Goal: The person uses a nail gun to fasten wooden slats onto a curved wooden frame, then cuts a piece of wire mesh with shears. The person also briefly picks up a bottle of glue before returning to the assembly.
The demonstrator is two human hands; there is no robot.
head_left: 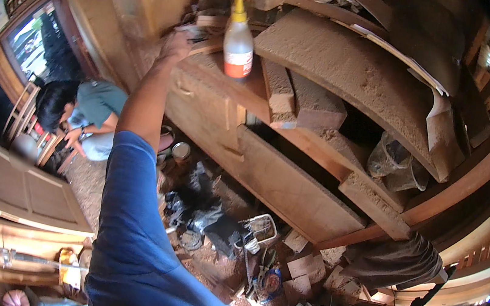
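Note:
My left arm, in a blue sleeve, stretches up to a dusty wooden bench top. There my left hand (175, 46) is closed among small clutter at the bench's far left end. A thin dark piece shows beside its fingers, but what they hold I cannot make out. To the right of the hand stands a squeeze bottle (239, 45) with a yellow nozzle cap and an orange-and-white label, upright and apart from the hand. Sawdust-covered wood offcuts (277, 90) lie right of the bottle. My right hand is out of view.
A wide dusty board (352, 74) lies across the bench at right. Below, the floor holds black plastic bags (217, 229), wood blocks (304, 270) and a tin can (181, 150). A dark cloth (393, 263) hangs at lower right. At left another person (94, 110) crouches by a panelled door (20, 186).

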